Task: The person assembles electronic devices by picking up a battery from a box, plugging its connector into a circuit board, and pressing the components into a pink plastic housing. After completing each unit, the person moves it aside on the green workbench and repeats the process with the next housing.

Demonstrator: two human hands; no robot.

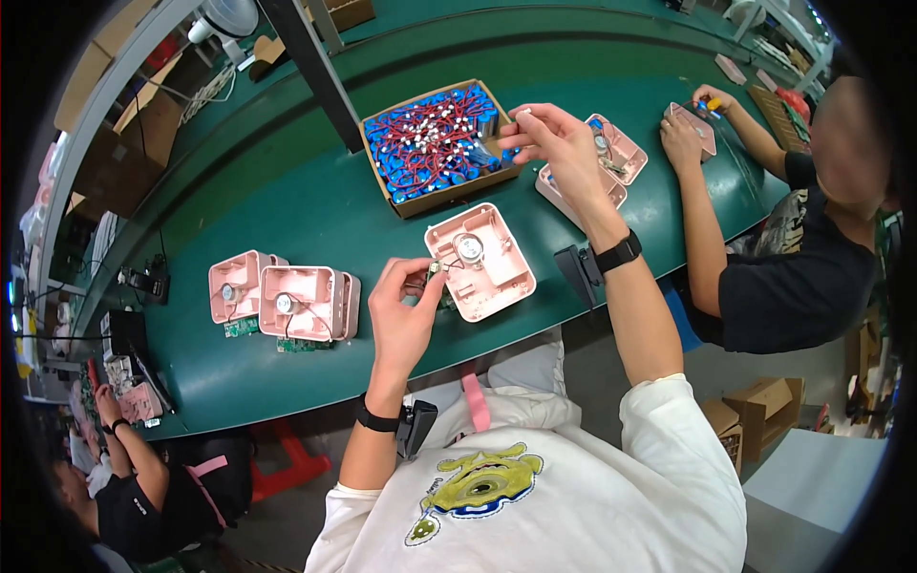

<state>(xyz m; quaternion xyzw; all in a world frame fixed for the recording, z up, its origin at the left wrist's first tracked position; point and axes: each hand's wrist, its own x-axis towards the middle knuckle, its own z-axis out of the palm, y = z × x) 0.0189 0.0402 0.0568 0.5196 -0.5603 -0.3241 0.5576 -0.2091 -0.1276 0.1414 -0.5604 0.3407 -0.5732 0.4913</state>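
Left hand: our left hand (406, 304) sits at the left side of the case, thumb and forefinger clamped on a small pale piece (436, 268), too small for us to name.
Right hand: we hold our right hand (521, 124) raised by the box's right edge, well apart from the left one, thumb and forefinger pinched on a white bit (523, 112); the other fingers are spread.
Case: the pink case (504, 274) lies hollow side up near the surface's (205, 387) near edge, in front of us.
Speaker: we see a round speaker (470, 249) with dark wires inside the case.
Board: a green board (447, 301) shows beside the case, partly behind our left hand.
Box: beyond the case, toward the far edge, the cardboard box (449, 197) holds blue cells (392, 158) with red wires and white plugs.
Left stacks: two groups of pink cases (346, 307) stand close together toward the surface's left end, green boards (304, 346) at their near sides.
Right cases: two more cases (630, 158) lie past our right wrist.
Co-worker: near the surface's right end, a person (783, 296) in a dark shirt holds another pink case (705, 139).
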